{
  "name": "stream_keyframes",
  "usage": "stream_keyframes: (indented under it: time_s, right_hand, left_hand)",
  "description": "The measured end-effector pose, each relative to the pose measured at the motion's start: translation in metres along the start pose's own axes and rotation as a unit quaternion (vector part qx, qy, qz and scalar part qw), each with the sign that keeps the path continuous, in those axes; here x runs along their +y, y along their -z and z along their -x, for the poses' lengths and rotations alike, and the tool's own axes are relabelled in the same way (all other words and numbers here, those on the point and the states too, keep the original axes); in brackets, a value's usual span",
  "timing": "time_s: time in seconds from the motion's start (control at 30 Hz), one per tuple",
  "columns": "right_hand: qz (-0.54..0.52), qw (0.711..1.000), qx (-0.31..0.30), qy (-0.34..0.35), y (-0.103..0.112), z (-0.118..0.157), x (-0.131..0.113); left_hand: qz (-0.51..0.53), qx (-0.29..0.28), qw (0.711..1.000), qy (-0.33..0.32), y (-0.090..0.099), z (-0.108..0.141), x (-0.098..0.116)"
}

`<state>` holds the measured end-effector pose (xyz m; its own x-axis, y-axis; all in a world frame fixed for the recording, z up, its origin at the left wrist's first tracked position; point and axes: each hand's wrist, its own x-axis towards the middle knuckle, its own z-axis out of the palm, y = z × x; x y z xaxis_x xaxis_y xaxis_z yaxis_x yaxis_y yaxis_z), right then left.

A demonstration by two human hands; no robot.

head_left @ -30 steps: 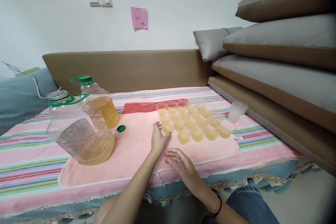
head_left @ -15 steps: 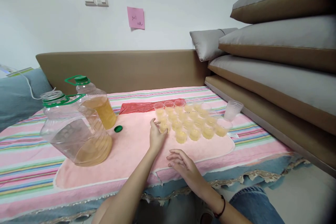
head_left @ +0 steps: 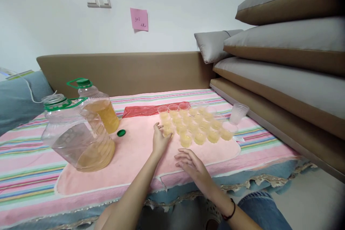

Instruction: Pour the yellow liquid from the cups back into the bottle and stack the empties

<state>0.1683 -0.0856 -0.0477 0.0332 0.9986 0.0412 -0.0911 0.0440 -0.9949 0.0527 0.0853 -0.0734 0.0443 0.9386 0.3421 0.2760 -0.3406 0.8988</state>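
Several clear plastic cups of pale yellow liquid (head_left: 199, 137) stand in close rows on a pink cloth (head_left: 140, 151). My left hand (head_left: 161, 139) is curled around the near left cup (head_left: 168, 130), thumb and fingers at its sides. My right hand (head_left: 190, 163) hovers over the cloth's front part, fingers apart, holding nothing, just in front of the cups. On the left stands an uncapped large jug (head_left: 81, 140) with some yellow liquid at the bottom. Behind it is a second jug (head_left: 104, 111), fuller and capped in green. A green cap (head_left: 121, 133) lies beside them.
A red plastic sheet (head_left: 140, 110) lies behind the cups. Some stacked empty cups (head_left: 238, 113) stand at the right. Stacked grey and brown cushions (head_left: 283, 75) rise along the right side, and a brown backrest (head_left: 134, 73) runs along the back.
My right hand has moved slightly right and up, towards the cups. My left hand stays around the same cup.
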Motion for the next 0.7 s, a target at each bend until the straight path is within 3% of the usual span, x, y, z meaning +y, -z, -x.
stream_keyframes:
  time_s: [0.27,0.53,0.63,0.7]
  right_hand:
    - [-0.05,0.991,0.112,0.06,0.032,-0.006,-0.017]
    - [-0.053,0.982,0.162,0.083,0.049,-0.006,-0.026]
    - [-0.036,0.965,0.227,0.128,0.077,-0.011,-0.038]
    - [0.001,0.939,0.3,0.169,0.11,-0.018,-0.047]
  left_hand:
    - [0.002,-0.006,1.0,0.004,0.002,-0.002,0.001]
    - [-0.009,-0.001,1.0,0.018,0.003,-0.005,0.002]
    - [-0.016,0.012,0.999,0.027,0.013,-0.006,0.008]
    - [-0.021,0.022,0.999,0.027,0.024,-0.006,0.015]
